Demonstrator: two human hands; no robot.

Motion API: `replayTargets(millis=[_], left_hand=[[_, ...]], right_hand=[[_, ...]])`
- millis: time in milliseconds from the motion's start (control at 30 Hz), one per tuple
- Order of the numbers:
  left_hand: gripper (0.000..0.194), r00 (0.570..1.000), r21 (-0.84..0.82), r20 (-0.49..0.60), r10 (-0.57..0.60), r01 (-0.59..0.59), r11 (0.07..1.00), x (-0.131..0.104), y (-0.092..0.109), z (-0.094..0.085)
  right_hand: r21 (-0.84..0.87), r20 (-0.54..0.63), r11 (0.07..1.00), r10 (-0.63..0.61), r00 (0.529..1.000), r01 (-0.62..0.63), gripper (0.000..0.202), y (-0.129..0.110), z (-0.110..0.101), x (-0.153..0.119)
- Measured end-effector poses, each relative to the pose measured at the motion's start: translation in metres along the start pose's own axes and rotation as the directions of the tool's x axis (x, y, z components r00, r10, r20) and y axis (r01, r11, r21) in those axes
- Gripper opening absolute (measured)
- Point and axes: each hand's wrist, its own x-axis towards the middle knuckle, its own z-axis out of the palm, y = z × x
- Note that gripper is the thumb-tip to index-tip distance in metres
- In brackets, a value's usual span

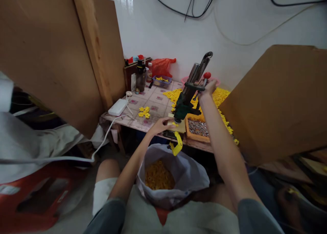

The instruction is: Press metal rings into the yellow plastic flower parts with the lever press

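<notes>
A dark green hand press (182, 106) with a spring on top stands tilted in view at the table's front edge. My right hand (208, 88) is closed around its lever, just below the red knob (207, 75); some fingers are hidden. Under the press head, my left hand (163, 126) pinches a small yellow flower-shaped piece (175, 124) at the base plate. Beside the press, an orange tray (198, 137) holds many small shiny metal parts. Below it, between my knees, a white sack (190, 176) contains many yellow pieces (159, 176).
A heap of yellow pieces (222, 97) covers the table behind the press. Several more (144, 112) lie left, near a white power strip (118, 107). A yellow clamp (176, 144) hangs at the edge. Cardboard panels (278, 104) flank the table; a dark bottle (140, 77) stands behind.
</notes>
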Motion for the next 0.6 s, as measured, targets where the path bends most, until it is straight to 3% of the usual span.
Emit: replayTargets(millis=[100,167,233,300,367,467,533,600], left_hand=[[0.056,0.988,-0.021,-0.153,0.024,-0.028,0.999,0.000,0.000,0.001],[0.043,0.939,0.052,-0.340,0.042,-0.026,0.998,-0.001,0.001,0.000],[0.032,0.877,0.236,-0.472,0.089,0.029,0.971,-0.004,0.004,-0.006],[0.028,0.844,0.459,-0.512,0.157,0.115,0.881,-0.008,0.007,-0.017],[0.032,0.827,0.621,-0.527,0.198,0.215,0.754,-0.015,0.007,-0.032],[0.036,0.758,0.660,-0.626,0.181,0.392,0.641,-0.024,0.003,-0.049],[0.040,0.699,0.622,-0.698,0.156,0.484,0.615,-0.027,-0.002,-0.053],[0.044,0.685,0.617,-0.714,0.143,0.520,0.590,-0.026,-0.005,-0.054]], right_hand=[[0.184,-0.053,0.968,-0.161,0.986,0.168,0.063,-0.011,-0.012,-0.059],[0.250,-0.096,0.922,-0.279,0.955,0.294,0.061,-0.018,-0.032,-0.111],[0.193,-0.023,0.927,-0.323,0.946,0.321,0.059,-0.021,-0.056,-0.145],[0.001,0.076,0.952,-0.306,0.949,0.307,0.057,-0.014,-0.077,-0.155],[-0.286,0.164,0.919,-0.232,0.959,0.271,0.060,0.004,-0.098,-0.151],[-0.667,0.286,0.727,0.049,0.957,0.162,0.071,0.045,-0.131,-0.147],[-0.788,0.350,0.603,0.274,0.896,0.123,0.072,0.073,-0.147,-0.150],[-0.791,0.451,0.585,0.356,0.818,0.181,0.062,0.094,-0.154,-0.153]])
